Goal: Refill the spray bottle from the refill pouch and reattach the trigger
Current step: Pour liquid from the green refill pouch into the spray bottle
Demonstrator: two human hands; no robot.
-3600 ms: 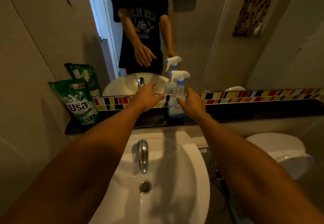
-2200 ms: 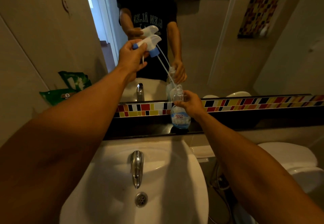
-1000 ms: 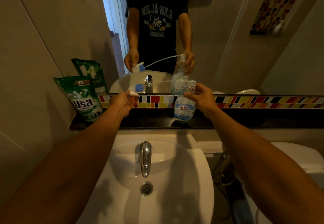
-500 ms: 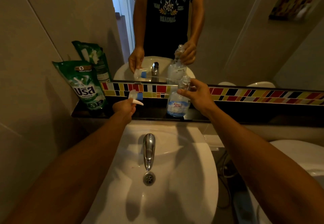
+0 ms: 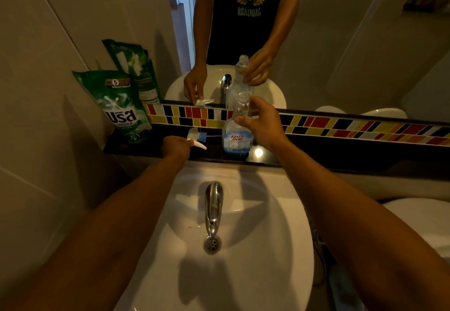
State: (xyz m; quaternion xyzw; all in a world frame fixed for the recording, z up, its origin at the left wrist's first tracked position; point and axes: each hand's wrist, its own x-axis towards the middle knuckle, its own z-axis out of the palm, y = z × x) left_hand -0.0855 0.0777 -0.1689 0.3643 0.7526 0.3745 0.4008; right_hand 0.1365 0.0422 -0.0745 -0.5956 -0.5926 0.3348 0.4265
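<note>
From my end the white sink (image 5: 280, 250) fills the lower view, with the dark counter (image 5: 341, 155) running behind it under the mirror. At the counter's left end the green refill pouch (image 5: 123, 108) stands upright against the wall, and I see no opening in it, so I judge pouring has not begun.

The spray bottle (image 5: 237, 130) stands on the counter just right of centre, its neck bare and only a little blue liquid low inside. So the trigger is off; filling and screwing it back on are what remain.

My right hand (image 5: 261, 122) reaches forward with the arm extended over the basin, its grip closed around the bottle's upper body and neck, steadying it upright.

My left hand (image 5: 176, 145) is low at the counter's front edge, palm down, its grip closed on the trigger (image 5: 196, 138). The white lever pokes out to the right of my fingers, and the blue collar lies at or just above the counter, pointing toward the bottle. I cannot tell whether it is resting there yet.
</note>
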